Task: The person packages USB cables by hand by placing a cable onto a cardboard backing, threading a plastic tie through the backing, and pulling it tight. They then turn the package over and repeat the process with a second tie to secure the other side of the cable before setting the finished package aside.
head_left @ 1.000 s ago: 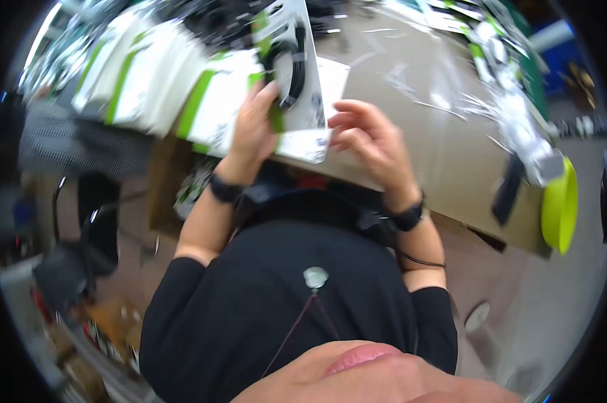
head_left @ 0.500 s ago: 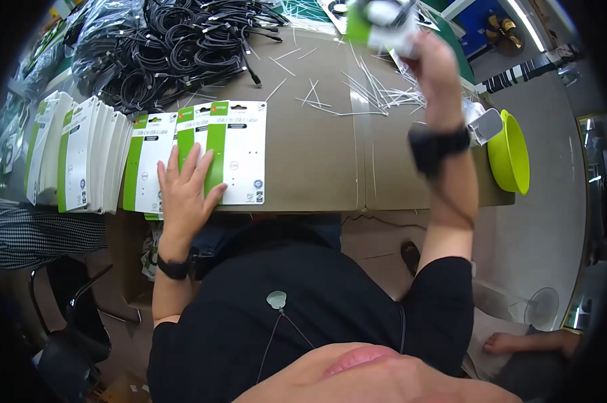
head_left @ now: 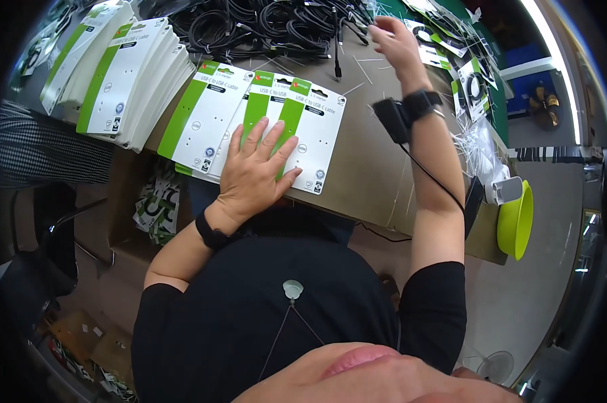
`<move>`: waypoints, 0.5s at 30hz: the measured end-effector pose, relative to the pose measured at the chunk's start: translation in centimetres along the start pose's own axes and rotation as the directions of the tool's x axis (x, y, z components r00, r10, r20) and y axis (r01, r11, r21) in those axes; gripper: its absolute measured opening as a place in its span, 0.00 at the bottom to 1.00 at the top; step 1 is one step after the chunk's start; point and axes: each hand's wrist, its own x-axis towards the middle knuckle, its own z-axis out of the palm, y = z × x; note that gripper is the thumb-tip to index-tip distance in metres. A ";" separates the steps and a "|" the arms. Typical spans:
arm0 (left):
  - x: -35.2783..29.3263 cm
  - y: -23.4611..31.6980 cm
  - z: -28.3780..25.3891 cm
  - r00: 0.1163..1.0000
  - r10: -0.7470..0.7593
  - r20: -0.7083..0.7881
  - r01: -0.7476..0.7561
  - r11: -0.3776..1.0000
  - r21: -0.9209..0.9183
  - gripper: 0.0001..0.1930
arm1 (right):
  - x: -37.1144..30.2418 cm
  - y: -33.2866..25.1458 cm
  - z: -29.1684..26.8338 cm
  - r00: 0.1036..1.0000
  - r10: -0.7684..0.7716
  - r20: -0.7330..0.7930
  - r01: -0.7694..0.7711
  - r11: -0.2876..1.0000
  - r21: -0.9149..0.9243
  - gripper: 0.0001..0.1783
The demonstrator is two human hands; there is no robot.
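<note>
My left hand (head_left: 259, 158) lies flat with spread fingers on several green-and-white cardboard backing cards (head_left: 317, 144), which overlap along the table's near edge. My right hand (head_left: 396, 46) is raised over the far part of the table, its fingers loosely bent and apart, with nothing visible in them. Just left of it spreads a heap of coiled black cables (head_left: 276, 30). On its right, cards with black cables fixed to them (head_left: 474, 87) lie on a green surface.
Thick stacks of cards (head_left: 125, 84) stand at the left. White twist-tie strips (head_left: 365, 70) are strewn over the brown table (head_left: 364, 151). A yellow-green bowl (head_left: 516, 221) hangs by the right edge, next to a clear plastic bag (head_left: 481, 151). Below is an open box of carded cables (head_left: 157, 208).
My right hand has let go of the carded cable it carried and moved left toward the cable heap. My left hand stays on the cards; the view has turned and shifted.
</note>
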 end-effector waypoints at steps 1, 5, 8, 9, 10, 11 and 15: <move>0.0 0.0 0.1 1.000 -0.003 -0.014 0.003 1.000 -0.003 0.24 | 1.3 0.4 1.6 0.987 -0.162 -0.016 0.155 0.966 -0.209 0.20; 0.2 -0.1 0.4 0.999 -0.004 -0.046 0.003 1.000 -0.029 0.23 | 3.9 2.1 5.3 0.916 -0.400 -0.038 0.319 0.781 -0.537 0.20; 0.4 -0.2 0.5 0.997 -0.001 -0.072 -0.002 0.999 -0.048 0.22 | 4.7 2.0 4.3 0.903 -0.429 0.033 0.378 0.753 -0.539 0.20; 0.2 -0.2 0.5 0.997 -0.003 -0.078 -0.002 0.998 -0.056 0.22 | 4.4 1.0 4.1 0.896 -0.439 0.073 0.407 0.741 -0.535 0.20; 0.2 -0.1 0.6 0.996 0.000 -0.085 -0.005 0.998 -0.066 0.22 | 4.3 0.1 3.4 0.893 -0.444 0.080 0.414 0.736 -0.536 0.20; 0.2 -0.2 0.6 0.996 -0.003 -0.091 -0.004 0.998 -0.069 0.22 | 4.4 -1.0 2.2 0.902 -0.431 0.031 0.393 0.788 -0.474 0.17; -0.2 -0.2 0.4 0.995 0.004 -0.096 -0.011 0.998 -0.069 0.22 | 2.2 -5.7 -1.4 0.960 -0.272 -0.070 0.271 0.962 -0.021 0.13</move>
